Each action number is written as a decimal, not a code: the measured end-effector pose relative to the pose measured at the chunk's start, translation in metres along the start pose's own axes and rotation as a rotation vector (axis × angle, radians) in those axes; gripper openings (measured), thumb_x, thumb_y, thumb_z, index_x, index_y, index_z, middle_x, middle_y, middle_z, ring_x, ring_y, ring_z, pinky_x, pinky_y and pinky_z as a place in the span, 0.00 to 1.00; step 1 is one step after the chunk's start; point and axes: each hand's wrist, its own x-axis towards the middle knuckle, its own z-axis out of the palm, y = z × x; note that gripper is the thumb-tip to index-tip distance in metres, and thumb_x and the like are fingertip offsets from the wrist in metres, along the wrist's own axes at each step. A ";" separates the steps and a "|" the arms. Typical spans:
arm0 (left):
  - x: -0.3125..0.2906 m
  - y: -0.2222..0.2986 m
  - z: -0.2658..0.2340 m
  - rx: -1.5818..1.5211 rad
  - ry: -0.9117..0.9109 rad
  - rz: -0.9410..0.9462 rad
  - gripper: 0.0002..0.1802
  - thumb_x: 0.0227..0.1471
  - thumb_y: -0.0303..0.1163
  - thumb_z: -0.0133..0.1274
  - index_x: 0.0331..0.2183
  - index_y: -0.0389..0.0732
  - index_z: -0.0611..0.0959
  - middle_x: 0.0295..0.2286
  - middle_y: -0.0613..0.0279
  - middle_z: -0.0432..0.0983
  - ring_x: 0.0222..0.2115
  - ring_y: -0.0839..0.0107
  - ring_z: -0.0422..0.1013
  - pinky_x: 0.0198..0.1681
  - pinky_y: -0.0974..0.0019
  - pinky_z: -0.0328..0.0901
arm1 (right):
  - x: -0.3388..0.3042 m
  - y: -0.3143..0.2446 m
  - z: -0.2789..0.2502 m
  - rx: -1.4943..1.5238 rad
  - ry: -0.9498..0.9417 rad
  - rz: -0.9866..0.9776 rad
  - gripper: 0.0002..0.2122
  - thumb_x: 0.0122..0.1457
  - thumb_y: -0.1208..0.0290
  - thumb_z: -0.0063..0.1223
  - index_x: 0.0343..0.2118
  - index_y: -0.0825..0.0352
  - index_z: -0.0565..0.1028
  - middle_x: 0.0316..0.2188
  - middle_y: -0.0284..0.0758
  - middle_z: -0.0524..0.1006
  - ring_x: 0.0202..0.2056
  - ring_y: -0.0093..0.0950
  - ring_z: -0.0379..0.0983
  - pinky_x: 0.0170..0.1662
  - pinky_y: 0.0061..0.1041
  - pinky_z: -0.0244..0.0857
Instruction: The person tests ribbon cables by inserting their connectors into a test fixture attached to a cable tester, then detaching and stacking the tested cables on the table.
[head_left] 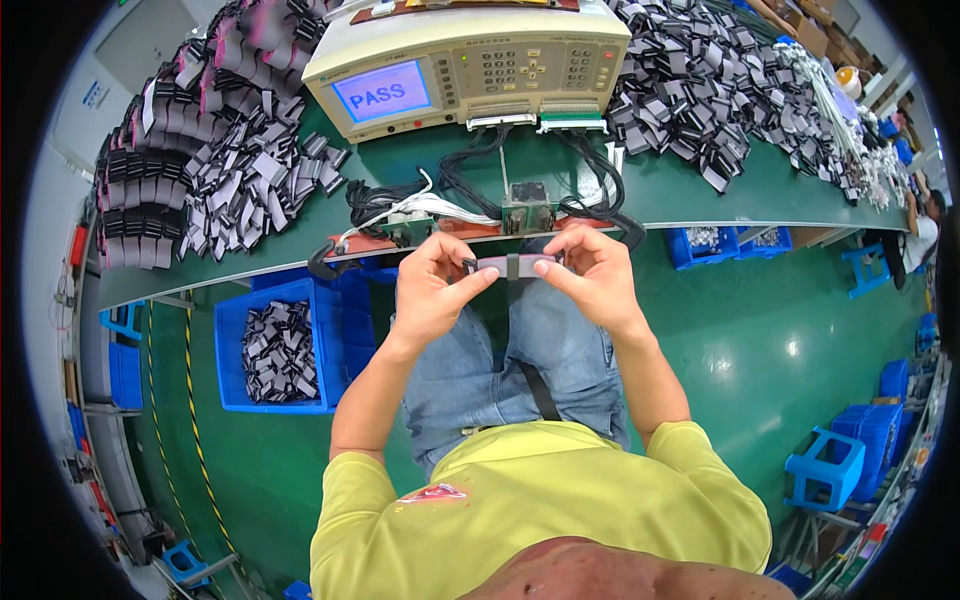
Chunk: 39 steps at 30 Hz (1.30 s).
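Note:
A short, flat grey ribbon cable [527,266] with dark end connectors and a dark band across its middle is stretched level in front of the bench edge. My left hand [432,288] pinches its left end between thumb and fingers. At the other end, my right hand [598,278] grips it the same way, thumb on top. Fingertips partly cover both connectors. Just beyond my hands, a small green-and-black test fixture [528,212] sits at the bench edge. Black and white leads link it to a beige cable tester [465,75], whose lit screen [382,92] faces me.
Heaps of ribbon cables [255,180] cover the bench's left, and another pile [690,95] lies right of the tester. A blue crate [229,345] of cables stands lower left. Blue bins [690,252] sit under the bench at right; a blue stool [828,468] stands on the floor.

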 end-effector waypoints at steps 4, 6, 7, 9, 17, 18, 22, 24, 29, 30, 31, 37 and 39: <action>0.005 0.004 0.001 0.097 0.035 0.098 0.15 0.49 0.24 0.72 0.35 0.37 0.80 0.30 0.69 0.79 0.29 0.83 0.71 0.33 0.76 0.66 | 0.006 0.002 0.008 -0.156 0.180 -0.180 0.11 0.56 0.82 0.69 0.41 0.72 0.78 0.37 0.32 0.78 0.36 0.17 0.75 0.39 0.18 0.69; 0.008 0.000 0.001 0.114 0.012 0.172 0.15 0.50 0.23 0.72 0.37 0.36 0.81 0.32 0.66 0.80 0.30 0.81 0.73 0.35 0.75 0.68 | 0.009 0.003 0.012 -0.184 0.236 -0.220 0.12 0.56 0.82 0.69 0.41 0.73 0.78 0.37 0.33 0.79 0.37 0.18 0.76 0.39 0.19 0.71; 0.010 -0.004 0.001 0.091 0.020 0.177 0.15 0.50 0.22 0.71 0.39 0.35 0.82 0.34 0.64 0.80 0.32 0.79 0.75 0.36 0.74 0.71 | 0.010 0.008 0.013 -0.223 0.299 -0.264 0.12 0.55 0.81 0.71 0.40 0.73 0.79 0.35 0.33 0.79 0.36 0.20 0.78 0.38 0.20 0.74; 0.011 -0.011 0.003 0.068 0.028 0.179 0.15 0.50 0.21 0.70 0.40 0.34 0.83 0.36 0.62 0.81 0.33 0.76 0.77 0.38 0.72 0.73 | 0.010 0.014 0.014 -0.261 0.361 -0.303 0.12 0.53 0.81 0.72 0.39 0.73 0.80 0.33 0.33 0.80 0.36 0.22 0.80 0.36 0.21 0.77; 0.014 -0.013 0.009 0.248 0.113 0.256 0.15 0.51 0.20 0.68 0.42 0.34 0.84 0.37 0.58 0.82 0.37 0.70 0.81 0.39 0.68 0.78 | 0.017 0.011 0.022 -0.584 0.542 -0.428 0.11 0.49 0.78 0.76 0.33 0.72 0.82 0.28 0.36 0.82 0.27 0.23 0.80 0.32 0.21 0.75; 0.015 -0.013 0.009 0.249 0.114 0.257 0.15 0.51 0.20 0.68 0.42 0.34 0.84 0.37 0.58 0.82 0.37 0.70 0.81 0.39 0.68 0.78 | 0.018 0.012 0.022 -0.584 0.542 -0.429 0.11 0.49 0.78 0.76 0.33 0.72 0.82 0.28 0.36 0.82 0.27 0.23 0.80 0.32 0.21 0.75; 0.017 -0.009 0.011 0.291 0.106 0.261 0.16 0.51 0.20 0.68 0.43 0.34 0.84 0.37 0.57 0.82 0.37 0.70 0.81 0.39 0.68 0.78 | 0.020 0.015 0.021 -0.622 0.553 -0.468 0.11 0.49 0.78 0.76 0.32 0.72 0.81 0.28 0.37 0.82 0.26 0.25 0.79 0.31 0.21 0.74; 0.017 -0.009 0.012 0.298 0.104 0.267 0.16 0.51 0.20 0.68 0.43 0.34 0.84 0.37 0.57 0.82 0.37 0.69 0.81 0.39 0.68 0.78 | 0.020 0.014 0.022 -0.639 0.560 -0.491 0.11 0.49 0.78 0.76 0.32 0.72 0.81 0.28 0.37 0.82 0.26 0.25 0.79 0.31 0.22 0.74; 0.020 -0.011 0.014 0.308 0.104 0.260 0.16 0.52 0.20 0.67 0.43 0.34 0.84 0.39 0.56 0.83 0.38 0.68 0.81 0.40 0.67 0.78 | 0.021 0.012 0.020 -0.660 0.560 -0.484 0.11 0.49 0.78 0.76 0.31 0.72 0.81 0.27 0.37 0.81 0.25 0.26 0.78 0.30 0.23 0.74; 0.019 -0.010 0.014 0.307 0.103 0.260 0.16 0.52 0.20 0.67 0.43 0.34 0.84 0.39 0.56 0.83 0.38 0.68 0.81 0.40 0.67 0.78 | 0.021 0.012 0.020 -0.661 0.562 -0.483 0.11 0.49 0.78 0.76 0.31 0.72 0.81 0.27 0.37 0.81 0.25 0.26 0.78 0.30 0.23 0.74; 0.019 -0.009 0.014 0.304 0.106 0.252 0.16 0.52 0.20 0.67 0.43 0.34 0.84 0.39 0.56 0.83 0.38 0.68 0.82 0.40 0.67 0.79 | 0.021 0.012 0.021 -0.664 0.558 -0.484 0.11 0.49 0.78 0.76 0.31 0.72 0.80 0.27 0.37 0.81 0.25 0.26 0.78 0.30 0.23 0.73; 0.018 -0.012 0.012 0.297 0.099 0.238 0.16 0.51 0.20 0.67 0.44 0.34 0.84 0.39 0.56 0.83 0.39 0.68 0.82 0.40 0.67 0.79 | 0.022 0.010 0.021 -0.677 0.553 -0.471 0.11 0.48 0.78 0.76 0.30 0.72 0.80 0.26 0.37 0.80 0.25 0.26 0.78 0.29 0.23 0.73; 0.018 -0.012 0.012 0.301 0.099 0.240 0.16 0.51 0.20 0.67 0.44 0.34 0.84 0.39 0.56 0.83 0.39 0.68 0.82 0.40 0.67 0.79 | 0.023 0.011 0.021 -0.675 0.548 -0.469 0.12 0.48 0.78 0.76 0.30 0.71 0.80 0.26 0.36 0.80 0.24 0.26 0.78 0.29 0.23 0.73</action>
